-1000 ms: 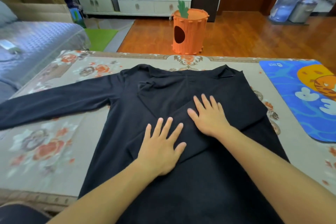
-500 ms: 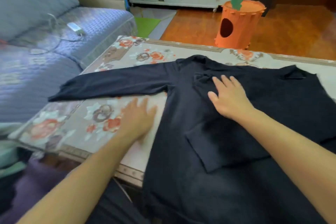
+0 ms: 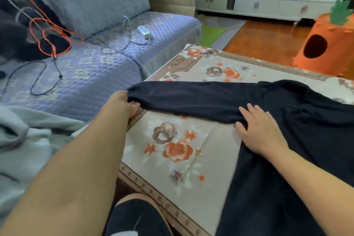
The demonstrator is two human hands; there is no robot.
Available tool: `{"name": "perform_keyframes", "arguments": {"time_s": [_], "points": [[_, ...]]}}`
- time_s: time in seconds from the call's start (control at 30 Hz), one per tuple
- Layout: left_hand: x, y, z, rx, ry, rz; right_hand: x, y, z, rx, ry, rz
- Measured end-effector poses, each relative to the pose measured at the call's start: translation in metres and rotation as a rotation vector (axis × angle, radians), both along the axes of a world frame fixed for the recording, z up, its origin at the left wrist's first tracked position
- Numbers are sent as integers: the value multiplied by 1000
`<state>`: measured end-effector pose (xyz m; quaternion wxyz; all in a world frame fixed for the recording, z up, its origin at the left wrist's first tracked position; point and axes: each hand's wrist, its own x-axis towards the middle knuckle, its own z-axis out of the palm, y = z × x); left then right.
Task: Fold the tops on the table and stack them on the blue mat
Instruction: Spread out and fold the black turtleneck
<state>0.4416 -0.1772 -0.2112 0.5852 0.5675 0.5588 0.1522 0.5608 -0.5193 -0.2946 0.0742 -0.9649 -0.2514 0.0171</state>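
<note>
A black long-sleeved top (image 3: 298, 140) lies spread on the floral table (image 3: 178, 151), its left sleeve (image 3: 191, 99) stretched out toward the table's left edge. My left hand (image 3: 122, 104) grips the cuff end of that sleeve at the table's left edge, fingers curled round the cloth. My right hand (image 3: 260, 130) lies flat with spread fingers on the top where the sleeve joins the body. The blue mat is out of view.
A grey-blue sofa (image 3: 92, 67) with cables and a power strip (image 3: 145, 31) stands left of the table. A pale garment (image 3: 24, 143) lies at the near left. An orange carrot-shaped box (image 3: 325, 44) sits on the wooden floor beyond the table.
The view has swung left. My left hand moved from the table surface out to the sleeve's cuff and took hold of it. My right hand shifted left to the shoulder area.
</note>
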Motion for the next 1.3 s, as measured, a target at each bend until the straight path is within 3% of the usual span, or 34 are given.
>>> {"name": "perform_keyframes", "arguments": {"time_s": [0.07,0.1,0.2,0.37,0.47,0.57,0.67,0.73,0.83,0.93,1.0,1.07,1.1,1.17,1.23,1.3], "points": [[14,9,-5,-276,-259,198,1,0,1,7,-15,-6],[18,15,-7,-287,-388,195,1,0,1,8,-17,-7],[26,35,-15,-225,-427,223,1,0,-1,13,-16,-14],[12,34,-26,-354,-734,477,-3,2,0,103,-24,-9],[8,26,-40,-493,-804,483,-3,-1,2,68,-38,-64],[19,20,-32,-500,-855,461,-4,-1,5,-13,-15,-101],[31,-2,11,-455,-908,260,3,0,7,-34,70,-81],[46,-31,57,-400,-946,80,9,-7,26,139,314,-83],[72,-109,129,-378,-1144,-255,7,-42,91,950,877,-214],[73,-229,175,-150,-1266,-679,-9,-119,158,1493,967,-207],[59,-320,180,62,-1112,-985,-23,-188,182,1774,968,-142],[37,-396,163,222,-956,-1362,-46,-256,186,1875,1047,-92],[24,-420,145,306,-843,-1582,-60,-286,173,1875,1108,-104],[7,-439,94,676,-600,-1864,-93,-331,151,1803,1147,-225],[-6,-418,45,1012,-442,-1857,-116,-353,126,1740,1071,-630],[-6,-380,2,1144,-341,-1634,-134,-358,103,1538,951,-860]]}}
